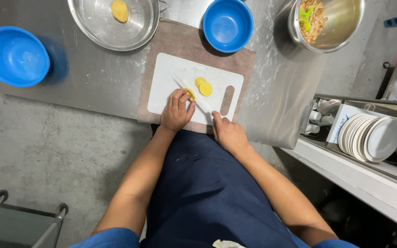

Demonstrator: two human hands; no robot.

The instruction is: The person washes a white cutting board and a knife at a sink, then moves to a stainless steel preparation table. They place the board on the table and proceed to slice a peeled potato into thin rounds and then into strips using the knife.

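Pale yellow potato piece (189,94) sits on the white cutting board (166,82) beside two cut slices (203,86), left hand (176,111) curled down pinning it, right hand (228,134) wrapped tight round the knife (193,94).

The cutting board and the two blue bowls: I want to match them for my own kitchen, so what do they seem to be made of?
The cutting board looks like white plastic, matte: even colour, thin flat edge, moulded handle slot. The two blue bowls look like plastic too, smooth with a soft sheen and uniform colour; glazed material cannot be ruled out. They sit on a counter that seems to be brushed steel, grey and reflective.
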